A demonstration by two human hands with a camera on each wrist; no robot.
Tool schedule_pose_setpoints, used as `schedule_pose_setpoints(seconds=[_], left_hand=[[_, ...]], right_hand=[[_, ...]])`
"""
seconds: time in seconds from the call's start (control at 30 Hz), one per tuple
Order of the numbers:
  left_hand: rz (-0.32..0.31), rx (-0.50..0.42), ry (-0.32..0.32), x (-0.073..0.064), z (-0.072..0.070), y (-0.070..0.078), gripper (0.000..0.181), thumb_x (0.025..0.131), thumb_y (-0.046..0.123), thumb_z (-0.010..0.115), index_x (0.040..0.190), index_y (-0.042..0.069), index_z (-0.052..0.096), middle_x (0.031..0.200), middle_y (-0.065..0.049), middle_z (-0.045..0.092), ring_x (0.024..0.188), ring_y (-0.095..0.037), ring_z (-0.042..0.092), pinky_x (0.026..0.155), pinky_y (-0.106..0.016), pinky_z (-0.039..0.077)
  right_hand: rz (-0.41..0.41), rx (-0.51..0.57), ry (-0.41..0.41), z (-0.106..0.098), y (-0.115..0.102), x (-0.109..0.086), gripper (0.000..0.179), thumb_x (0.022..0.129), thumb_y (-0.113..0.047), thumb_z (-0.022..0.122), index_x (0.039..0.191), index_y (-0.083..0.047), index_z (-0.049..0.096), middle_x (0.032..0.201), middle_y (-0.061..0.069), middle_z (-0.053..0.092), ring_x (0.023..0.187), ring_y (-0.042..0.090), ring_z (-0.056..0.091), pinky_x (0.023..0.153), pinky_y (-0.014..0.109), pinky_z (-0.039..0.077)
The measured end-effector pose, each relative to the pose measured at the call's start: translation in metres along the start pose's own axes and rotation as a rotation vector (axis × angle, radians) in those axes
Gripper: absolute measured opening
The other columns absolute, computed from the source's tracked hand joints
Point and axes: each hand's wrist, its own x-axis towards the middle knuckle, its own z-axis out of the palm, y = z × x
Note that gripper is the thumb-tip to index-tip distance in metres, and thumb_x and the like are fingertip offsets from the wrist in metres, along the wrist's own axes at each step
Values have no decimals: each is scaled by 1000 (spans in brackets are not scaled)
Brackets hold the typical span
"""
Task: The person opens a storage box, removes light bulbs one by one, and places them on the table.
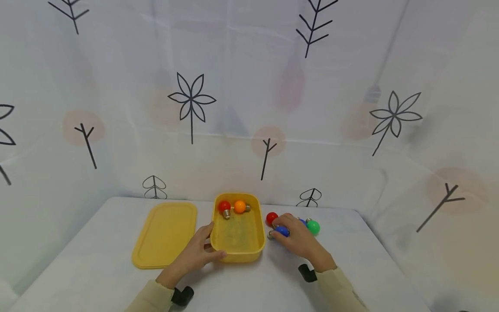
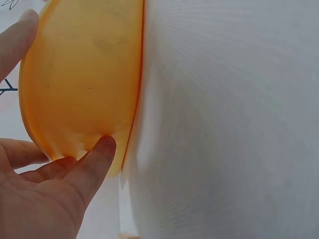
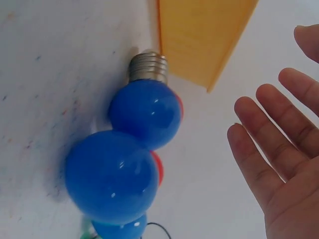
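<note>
My left hand holds the near left corner of a yellow plastic box, thumb at the front and fingers along the side wall. In the left wrist view several fingertips press on that wall. Inside the box lie a red bulb and an orange bulb. Over a group of small bulbs to the right hovers my right hand. Its fingers look nearly straight in the right wrist view, apart from a blue bulb and a larger-looking blue bulb. A red bulb and green bulb lie around it.
Left of the box a flat yellow lid lies on the white table. A white cloth wall with plant drawings rises behind the table. Bands with dark clips sit at both wrists.
</note>
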Motion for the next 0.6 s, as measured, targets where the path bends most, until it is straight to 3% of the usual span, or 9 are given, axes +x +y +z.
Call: schedule_pose_setpoints(seconds=[0.3,0.6], left_hand=[[25,-21,-3,0,0,-2,105,76,42,79,152,2,18,148,-18,27,126,-30,46,96,-34,48],[42,-24,-4,1,0,-3,104,77,40,79,151,0,18,147,-19,29,126,-30,45,96,-33,48]], right_hand=[[-31,9,-39,-2,-15,21,26,91,-34,65,111,-16,65,102,-15,56,90,5,53,87,33,52],[-47,-26,-102,2,-27,46,30,90,-34,67,115,-17,64,115,-5,58,105,19,56,96,40,49]])
